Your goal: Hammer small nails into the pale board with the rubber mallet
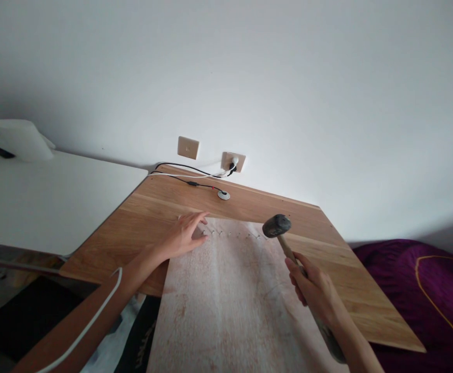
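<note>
My right hand [314, 290] is closed round the wooden handle of a hammer [277, 226], whose dark metal head hovers just above the far right end of a pale wooden board [230, 305]. A row of several small nails [230, 234] stands along the board's far edge. My left hand [185, 235] lies flat with fingers stretched out on the board's far left corner, fingertips beside the leftmost nails. The board rests on a wooden desk [152, 207].
A white table [47, 197] adjoins the desk on the left, with a white roll [20, 137] at its far end. Wall sockets with a plug [233, 161] and cables [187, 176] sit behind the desk. A purple cushion [416, 290] lies at the right. A white cable [94, 321] crosses my left forearm.
</note>
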The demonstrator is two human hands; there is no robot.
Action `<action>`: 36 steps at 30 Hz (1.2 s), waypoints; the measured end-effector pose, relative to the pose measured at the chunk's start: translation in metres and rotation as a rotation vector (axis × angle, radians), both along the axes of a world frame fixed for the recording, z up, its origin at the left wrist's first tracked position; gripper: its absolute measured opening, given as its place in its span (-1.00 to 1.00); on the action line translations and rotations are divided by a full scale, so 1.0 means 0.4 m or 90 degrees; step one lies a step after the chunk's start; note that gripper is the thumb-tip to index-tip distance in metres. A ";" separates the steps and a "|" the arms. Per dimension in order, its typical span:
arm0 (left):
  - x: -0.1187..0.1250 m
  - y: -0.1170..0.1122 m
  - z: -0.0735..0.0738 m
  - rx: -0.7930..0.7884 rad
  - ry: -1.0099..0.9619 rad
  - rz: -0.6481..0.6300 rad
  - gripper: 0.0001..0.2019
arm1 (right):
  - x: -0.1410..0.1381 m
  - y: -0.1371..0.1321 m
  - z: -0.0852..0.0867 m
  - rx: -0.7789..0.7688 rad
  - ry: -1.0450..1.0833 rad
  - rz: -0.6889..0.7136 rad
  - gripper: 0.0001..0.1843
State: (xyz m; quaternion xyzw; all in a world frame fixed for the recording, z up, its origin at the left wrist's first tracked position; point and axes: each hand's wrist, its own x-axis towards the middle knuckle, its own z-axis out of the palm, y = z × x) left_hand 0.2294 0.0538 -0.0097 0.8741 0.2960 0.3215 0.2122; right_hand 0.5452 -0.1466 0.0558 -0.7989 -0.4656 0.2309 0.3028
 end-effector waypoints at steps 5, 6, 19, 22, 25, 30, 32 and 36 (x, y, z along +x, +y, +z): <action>-0.002 -0.001 0.001 -0.006 0.000 -0.003 -0.42 | 0.009 -0.013 0.002 -0.002 -0.014 -0.014 -0.33; -0.002 0.000 0.000 -0.006 -0.002 -0.004 -0.41 | 0.007 -0.015 0.002 0.001 -0.022 -0.019 -0.34; 0.000 0.004 -0.006 0.011 -0.012 -0.003 -0.44 | 0.011 -0.019 -0.008 -0.008 -0.002 -0.025 -0.30; 0.001 0.006 -0.009 0.015 -0.015 -0.006 -0.44 | 0.002 -0.021 -0.001 0.020 -0.011 -0.035 -0.31; 0.000 0.006 -0.009 0.017 -0.015 -0.010 -0.44 | -0.007 -0.020 0.005 0.031 -0.022 -0.041 -0.35; 0.000 0.004 -0.006 0.009 -0.008 -0.003 -0.43 | -0.006 -0.016 0.003 -0.019 -0.008 -0.023 -0.29; 0.000 0.004 -0.005 0.010 -0.009 -0.006 -0.44 | -0.007 -0.015 0.005 -0.012 -0.003 -0.026 -0.30; 0.000 0.005 -0.005 0.009 -0.009 -0.004 -0.44 | -0.014 -0.013 0.008 0.012 0.006 -0.027 -0.31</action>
